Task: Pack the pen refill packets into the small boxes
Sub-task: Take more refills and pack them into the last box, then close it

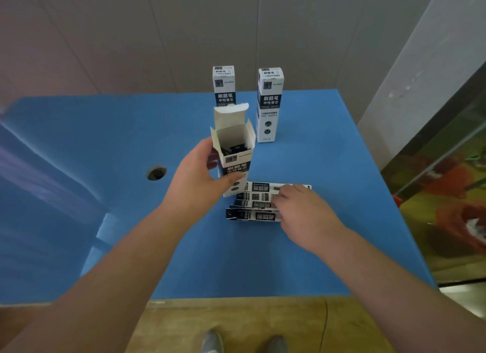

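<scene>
My left hand (198,179) grips an open white-and-black small box (235,153) that stands upright on the blue table (302,247), lid flap up. Dark refill packets show inside it. Just right of the box lies a pile of several black-and-white pen refill packets (256,204), side by side. My right hand (302,210) rests on the right end of that pile, fingers curled over the packets; whether it pinches one is hidden. Two closed small boxes stand upright farther back, one (223,85) behind the open box and one (269,104) to its right.
A round hole (156,172) sits in the table top left of my left hand. The table's right edge borders a wall and a colourful floor area. The near edge ends above a wooden floor where my shoes (243,342) show.
</scene>
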The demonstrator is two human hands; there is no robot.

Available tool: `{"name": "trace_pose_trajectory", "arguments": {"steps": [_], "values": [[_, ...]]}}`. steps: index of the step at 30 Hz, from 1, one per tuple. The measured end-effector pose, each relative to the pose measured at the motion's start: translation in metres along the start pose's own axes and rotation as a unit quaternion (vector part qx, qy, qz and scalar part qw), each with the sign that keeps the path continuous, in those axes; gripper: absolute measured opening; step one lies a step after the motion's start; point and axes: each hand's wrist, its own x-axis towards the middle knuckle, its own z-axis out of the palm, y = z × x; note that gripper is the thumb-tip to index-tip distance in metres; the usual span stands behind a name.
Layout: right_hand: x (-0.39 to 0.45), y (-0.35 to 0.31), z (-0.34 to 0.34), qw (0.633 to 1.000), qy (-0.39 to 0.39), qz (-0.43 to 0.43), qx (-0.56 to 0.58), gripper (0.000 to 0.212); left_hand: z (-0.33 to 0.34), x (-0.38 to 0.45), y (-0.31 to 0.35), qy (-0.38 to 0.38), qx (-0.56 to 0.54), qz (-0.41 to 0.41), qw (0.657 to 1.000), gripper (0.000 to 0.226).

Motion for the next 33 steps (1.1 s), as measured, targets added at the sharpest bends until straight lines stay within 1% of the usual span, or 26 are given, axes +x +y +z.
{"name": "trace_pose_trajectory", "arguments": {"steps": [2, 5, 6, 8, 12, 15, 20, 24, 26, 29, 31, 33], "values": [[0.0, -0.003, 0.001, 1.0, 0.004, 0.013, -0.006, 0.021, -0.002, -0.002, -0.002, 0.002, 0.003, -0.004, 1.0, 0.048], [-0.001, -0.008, 0.003, 0.998, 0.033, 0.047, -0.015, 0.012, -0.005, -0.003, -0.005, 0.008, 0.016, -0.01, 1.0, 0.048], [-0.001, -0.009, 0.004, 0.998, 0.038, 0.055, -0.017, 0.014, -0.006, -0.003, -0.006, 0.011, 0.021, -0.009, 1.0, 0.049], [-0.001, -0.01, 0.006, 0.997, 0.055, 0.057, -0.019, 0.019, -0.009, -0.004, -0.007, 0.016, 0.03, -0.009, 0.999, 0.05], [-0.005, -0.01, 0.004, 0.994, 0.09, 0.054, -0.013, 0.017, -0.011, -0.006, -0.01, 0.017, 0.042, -0.024, 0.999, 0.049], [-0.005, -0.012, -0.001, 0.994, 0.099, 0.054, -0.006, 0.019, -0.012, -0.008, -0.013, 0.018, 0.038, -0.024, 0.999, 0.048], [-0.002, -0.011, -0.011, 0.995, 0.083, 0.054, -0.033, 0.025, -0.01, -0.009, -0.016, 0.011, 0.028, -0.023, 0.999, 0.046], [-0.004, -0.01, -0.015, 0.997, 0.051, 0.04, -0.033, 0.016, -0.007, -0.008, -0.019, 0.01, 0.025, -0.022, 0.999, 0.047], [-0.004, -0.011, -0.019, 0.998, 0.033, 0.05, -0.028, 0.023, -0.007, -0.008, -0.019, 0.01, 0.022, -0.022, 0.999, 0.048], [-0.005, -0.012, -0.024, 0.997, 0.043, 0.052, -0.028, 0.03, -0.008, -0.007, -0.02, 0.011, 0.023, -0.021, 0.999, 0.048], [-0.005, -0.014, -0.027, 0.998, 0.025, 0.051, -0.019, 0.029, -0.008, -0.007, -0.021, 0.011, 0.023, -0.018, 1.0, 0.048], [-0.004, -0.014, -0.024, 0.998, 0.037, 0.05, -0.017, 0.027, -0.009, -0.006, -0.021, 0.012, 0.024, -0.016, 1.0, 0.048]]}}
